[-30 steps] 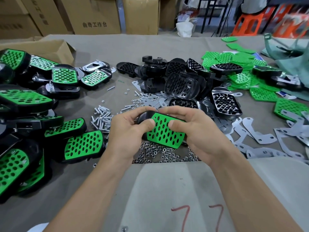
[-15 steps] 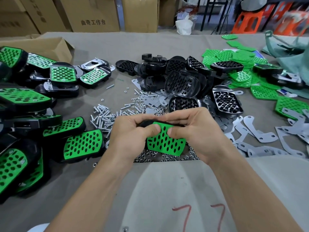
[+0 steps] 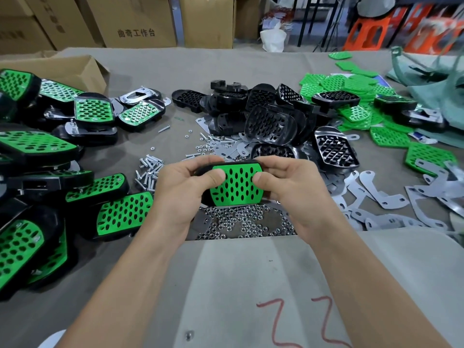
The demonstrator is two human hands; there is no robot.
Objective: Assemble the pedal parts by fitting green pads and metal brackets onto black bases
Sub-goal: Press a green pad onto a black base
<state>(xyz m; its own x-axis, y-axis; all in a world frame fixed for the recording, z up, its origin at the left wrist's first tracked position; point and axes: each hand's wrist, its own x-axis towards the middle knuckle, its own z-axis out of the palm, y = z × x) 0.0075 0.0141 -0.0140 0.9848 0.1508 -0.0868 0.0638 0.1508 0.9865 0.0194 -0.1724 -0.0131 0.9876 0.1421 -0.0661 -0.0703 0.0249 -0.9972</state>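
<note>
Green pad (image 3: 236,187) on black base (image 3: 202,169), face-up, lengthwise away; left hand (image 3: 180,194), right hand (image 3: 288,192) fingers gripping base sides

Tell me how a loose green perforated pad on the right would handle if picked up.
The loose green perforated pad looks thin and full of holes, so it is probably light and somewhat bendy. Lying flat, it likely won't roll, though its thin edge may be fiddly to lift.

head view looks down and forward (wide-angle), near the table (image 3: 150,71).

table (image 3: 175,69): grey cloth | left: assembled pedals (image 3: 123,214) | centre: black bases (image 3: 271,124), screws (image 3: 148,169), nuts (image 3: 241,224) | right: green pads (image 3: 389,138), metal brackets (image 3: 376,194)
</note>
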